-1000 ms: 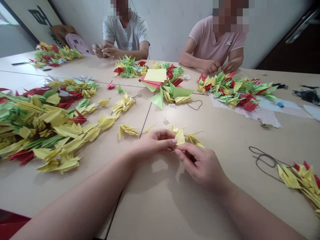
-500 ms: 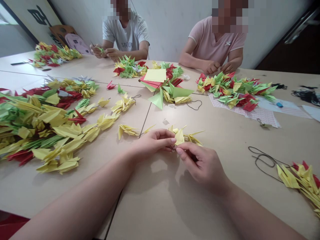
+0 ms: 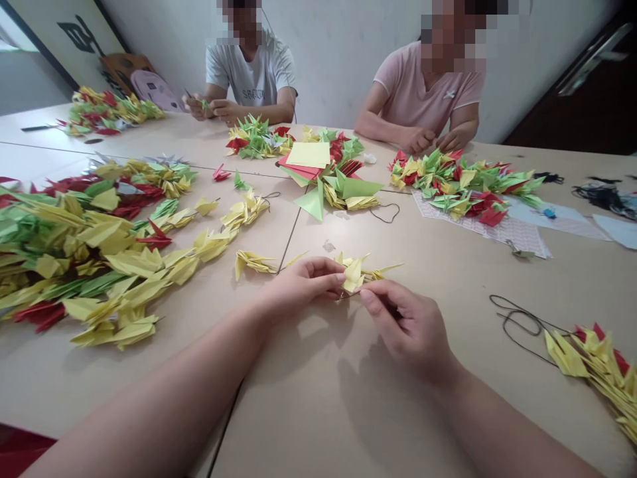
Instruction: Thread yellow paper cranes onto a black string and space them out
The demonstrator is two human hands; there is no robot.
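Observation:
Between thumb and fingers, my left hand (image 3: 311,284) pinches a yellow folded paper crane (image 3: 353,274). My right hand (image 3: 405,318) is closed, its thumb and forefinger gripping a thin dark cord (image 3: 352,295) just below that crane. Whether a needle is on the cord is too small to tell. Behind my fingers lie more yellow paper cranes (image 3: 382,272), partly hidden by the hands. A small bunch of yellow cranes (image 3: 253,261) rests on the table left of my left hand.
A large heap of strung cranes (image 3: 114,239) covers the left. Square paper sheets (image 3: 308,154) lie mid-table. Another garland (image 3: 468,182) sits far right, and a yellow strand with loose cord (image 3: 592,365) near right. Two people sit opposite, one handling green paper.
My right hand has drawn slightly right, away from my left, and more dark cord shows between them. The view has turned a little.

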